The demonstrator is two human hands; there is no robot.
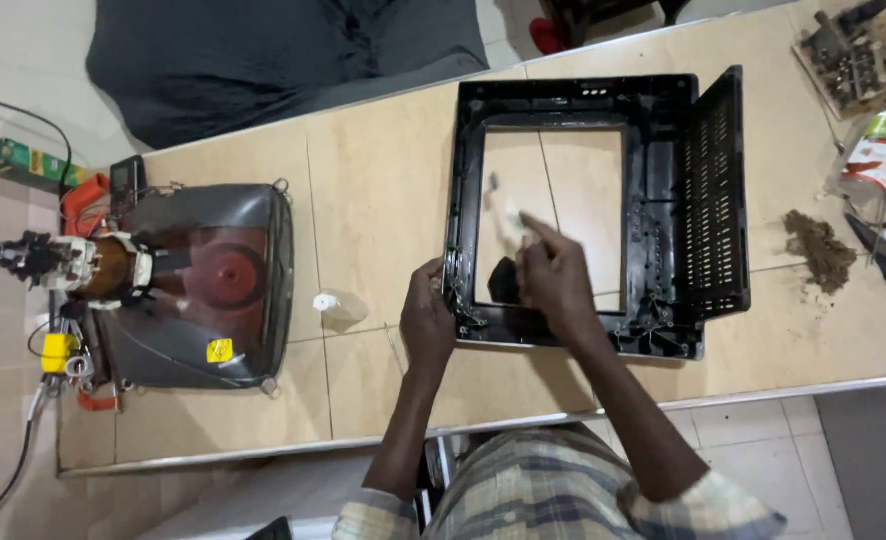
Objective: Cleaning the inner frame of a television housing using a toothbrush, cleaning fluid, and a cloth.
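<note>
Left hand (428, 318) clamps the near-left corner of the black plastic frame (573, 100), apparently to steady it on the tan worktop (383, 190). Right hand (555, 280) is closed around a pale brush-like tool (506, 215), blurred, probably a brush, held inside the frame's opening. Left of the frame lie a small white bottle (340, 305) and a bare picture tube (198, 285); a dirt pile (820, 250) sits right.

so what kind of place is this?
Likely an electronics repair bench. A bare grey picture tube with its neck wiring lies face down on the tan tiled worktop. The left hand steadies an empty black plastic television frame while the right hand works a brush. A loose brown circuit board sits far right.
</note>
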